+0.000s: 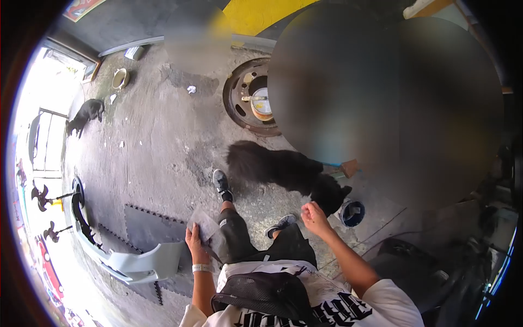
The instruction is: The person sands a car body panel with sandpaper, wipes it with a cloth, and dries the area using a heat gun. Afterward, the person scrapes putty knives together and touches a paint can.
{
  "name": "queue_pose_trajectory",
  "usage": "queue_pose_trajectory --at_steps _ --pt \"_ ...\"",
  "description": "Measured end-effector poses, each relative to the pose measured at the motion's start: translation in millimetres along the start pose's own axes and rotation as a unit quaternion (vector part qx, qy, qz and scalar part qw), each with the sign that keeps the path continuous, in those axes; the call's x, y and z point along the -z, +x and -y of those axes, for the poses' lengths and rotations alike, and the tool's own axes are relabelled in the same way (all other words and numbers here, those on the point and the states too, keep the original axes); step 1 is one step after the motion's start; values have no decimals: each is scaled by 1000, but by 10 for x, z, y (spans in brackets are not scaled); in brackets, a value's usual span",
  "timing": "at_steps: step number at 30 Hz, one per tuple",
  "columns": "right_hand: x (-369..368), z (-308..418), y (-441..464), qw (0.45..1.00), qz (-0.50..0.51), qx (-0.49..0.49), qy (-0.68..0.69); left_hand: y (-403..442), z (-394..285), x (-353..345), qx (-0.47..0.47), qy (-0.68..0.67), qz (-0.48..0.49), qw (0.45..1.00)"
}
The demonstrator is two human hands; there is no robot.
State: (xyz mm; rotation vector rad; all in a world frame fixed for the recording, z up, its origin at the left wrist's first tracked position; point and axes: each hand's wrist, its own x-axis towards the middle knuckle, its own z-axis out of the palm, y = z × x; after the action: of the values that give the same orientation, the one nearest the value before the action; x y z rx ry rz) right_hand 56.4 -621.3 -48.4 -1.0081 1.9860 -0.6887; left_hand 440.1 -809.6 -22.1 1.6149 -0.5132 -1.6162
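Note:
My left hand (194, 242) is closed on the edge of a thin greyish sheet (202, 224), held beside my left thigh. Its exact material is hard to make out. My right hand (315, 217) has its fingers curled together, close to the head of a black dog (280, 168) standing in front of me. Whether the fingers touch the fur or pinch something small, I cannot tell. Just right of the dog's head stands a dark blue bucket (352, 213) with something pale inside.
A wheel rim (238, 103) with a paint can (262, 108) in it lies ahead. A pale car bumper (144, 265) rests at left by grey foam mats (150, 224). Another black animal (87, 114) lies near the doorway. Large blurred patches hide the right.

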Motion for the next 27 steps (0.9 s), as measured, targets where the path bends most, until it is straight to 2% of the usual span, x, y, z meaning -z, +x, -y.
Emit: queue_pose_trajectory --at_steps 2,4,5,7,8,10,12,14,16,18,20,22,24,25,27 --pt "-24 303 519 997 -36 49 -41 258 -177 231 -4 -3 -3 1000" --pt "-71 596 1117 988 -64 85 -108 694 -430 425 -5 57 -48 997" --pt "-142 710 1434 982 -86 93 -142 992 -630 503 -7 66 -36 997" --pt "-271 858 2158 966 -126 102 -202 1406 -1015 522 22 203 -119 972" --pt "-331 871 2489 959 -134 102 -228 1638 -1238 701 44 183 -20 982" --pt "-448 802 3197 939 -156 80 -295 1973 -1820 502 -1 178 49 983" --pt "-537 727 3825 919 -178 60 -347 2404 -2196 520 -44 217 23 975" --pt "-589 501 4389 906 -175 69 -379 2677 -2531 455 -24 248 19 968" --pt "-609 411 4856 913 -168 34 -370 2942 -2763 263 -36 300 1 953" --pt "-654 198 5114 917 -162 -2 -363 3195 -2848 145 -28 337 22 941" --pt "-804 -102 5359 863 -264 28 -430 3457 -2870 37 -4 395 61 917" --pt "-804 -215 5426 852 -295 30 -431 3693 -2846 -249 3 406 100 909" --pt "-732 -171 5407 886 -222 24 -406 4033 -2822 -481 26 385 118 915" --pt "-720 -233 5450 881 -224 47 -414 4164 -2797 -749 17 389 136 911" --pt "-697 -233 5375 887 -197 33 -416 4301 -2954 -1113 29 417 149 896"
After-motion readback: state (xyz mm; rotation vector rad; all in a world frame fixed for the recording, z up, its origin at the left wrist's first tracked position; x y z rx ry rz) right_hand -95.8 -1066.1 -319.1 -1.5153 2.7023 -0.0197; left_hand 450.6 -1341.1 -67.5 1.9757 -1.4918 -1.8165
